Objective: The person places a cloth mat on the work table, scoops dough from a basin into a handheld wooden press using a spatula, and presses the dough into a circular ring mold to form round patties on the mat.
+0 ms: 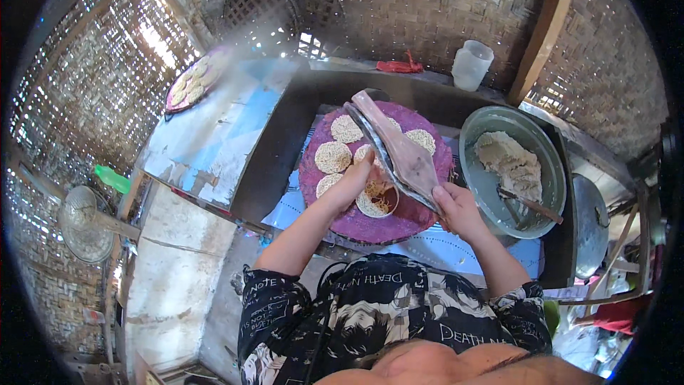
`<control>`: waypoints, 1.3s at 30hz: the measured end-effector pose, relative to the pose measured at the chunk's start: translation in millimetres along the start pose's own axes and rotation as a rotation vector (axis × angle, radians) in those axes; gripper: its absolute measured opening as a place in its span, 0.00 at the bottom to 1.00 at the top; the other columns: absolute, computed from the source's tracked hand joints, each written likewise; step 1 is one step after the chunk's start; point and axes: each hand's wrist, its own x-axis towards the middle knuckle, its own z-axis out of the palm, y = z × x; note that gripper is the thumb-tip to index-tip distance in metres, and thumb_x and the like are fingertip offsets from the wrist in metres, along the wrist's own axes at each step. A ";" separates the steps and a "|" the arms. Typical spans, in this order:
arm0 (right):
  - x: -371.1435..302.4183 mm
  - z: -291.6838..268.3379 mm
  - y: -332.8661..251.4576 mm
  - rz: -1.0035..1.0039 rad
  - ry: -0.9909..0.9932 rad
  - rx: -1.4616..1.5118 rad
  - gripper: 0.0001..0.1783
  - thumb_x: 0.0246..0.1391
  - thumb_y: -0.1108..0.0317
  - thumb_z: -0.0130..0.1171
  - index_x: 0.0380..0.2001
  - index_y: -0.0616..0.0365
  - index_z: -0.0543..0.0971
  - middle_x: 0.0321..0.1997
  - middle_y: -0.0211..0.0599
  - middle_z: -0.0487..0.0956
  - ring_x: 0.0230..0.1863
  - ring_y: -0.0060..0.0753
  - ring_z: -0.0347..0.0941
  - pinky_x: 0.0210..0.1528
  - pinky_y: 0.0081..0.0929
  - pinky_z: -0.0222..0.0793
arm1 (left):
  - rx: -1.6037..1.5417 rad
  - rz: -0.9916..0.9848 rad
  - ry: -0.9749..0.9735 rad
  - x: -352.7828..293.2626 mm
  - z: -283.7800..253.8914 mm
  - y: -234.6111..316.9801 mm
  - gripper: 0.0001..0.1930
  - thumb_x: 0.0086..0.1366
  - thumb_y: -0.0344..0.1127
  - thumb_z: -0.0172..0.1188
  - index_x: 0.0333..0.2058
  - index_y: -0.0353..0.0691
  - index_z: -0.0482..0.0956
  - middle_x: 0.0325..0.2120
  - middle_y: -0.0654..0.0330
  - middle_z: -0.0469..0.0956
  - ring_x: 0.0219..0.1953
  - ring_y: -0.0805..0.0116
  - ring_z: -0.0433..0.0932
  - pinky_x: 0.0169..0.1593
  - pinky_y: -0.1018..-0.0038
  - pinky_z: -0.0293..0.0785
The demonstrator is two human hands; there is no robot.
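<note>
My two hands are at a flat, pinkish paddle-shaped piece (410, 153) with a narrow far end and a dark lower layer, held tilted over a round purple tray (324, 224). My right hand (459, 210) grips its near right corner. On its left side, my left hand (354, 184) is closed at the lower layer, thumb upward, other fingers mostly hidden. Under the paddle-shaped piece lies a pale-rimmed round (377, 199) with brown shreds inside. Several pale, grainy round cakes (333, 157) lie on the tray, some partly covered by the piece.
Right of the tray stands a green-grey basin (474, 203) holding a pale doughy mass (509, 164) and a wooden-handled tool (531, 205). Behind are white plastic cups (472, 65) and a red bag (400, 64). A second tray of rounds (192, 84) sits on the left surface.
</note>
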 end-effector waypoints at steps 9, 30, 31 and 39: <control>-32.8 -23.0 14.4 0.023 0.012 0.238 0.20 0.58 0.52 0.38 0.26 0.58 0.69 0.12 0.30 0.68 0.07 0.18 0.59 0.08 0.17 0.54 | 0.902 0.662 0.499 -69.2 22.6 56.2 0.13 0.48 0.41 0.58 0.24 0.35 0.77 0.34 0.52 0.72 0.43 0.52 0.64 0.44 0.61 0.60; -124.3 -161.3 -64.9 -1.190 0.080 -0.890 0.21 0.38 0.74 0.56 0.39 0.65 0.66 0.25 0.36 0.68 0.26 0.35 0.65 0.27 0.30 0.63 | 1.262 1.026 0.011 -9.8 234.6 101.4 0.09 0.38 0.38 0.57 0.21 0.42 0.72 0.15 0.59 0.72 0.20 0.59 0.73 0.28 0.66 0.68; -125.7 -169.9 -67.6 -0.888 0.096 -0.609 0.20 0.39 0.76 0.54 0.39 0.63 0.65 0.23 0.33 0.67 0.24 0.30 0.64 0.26 0.26 0.61 | 1.275 1.115 0.063 -9.9 234.9 102.0 0.09 0.36 0.36 0.57 0.19 0.41 0.70 0.13 0.60 0.69 0.19 0.62 0.71 0.27 0.69 0.65; -115.8 -279.5 -52.2 -0.790 0.745 0.285 0.20 0.42 0.78 0.51 0.42 0.59 0.63 0.24 0.30 0.67 0.26 0.20 0.62 0.30 0.19 0.60 | 0.316 0.653 -0.008 20.0 194.4 91.8 0.20 0.39 0.32 0.66 0.35 0.37 0.74 0.32 0.57 0.75 0.36 0.65 0.74 0.44 0.72 0.68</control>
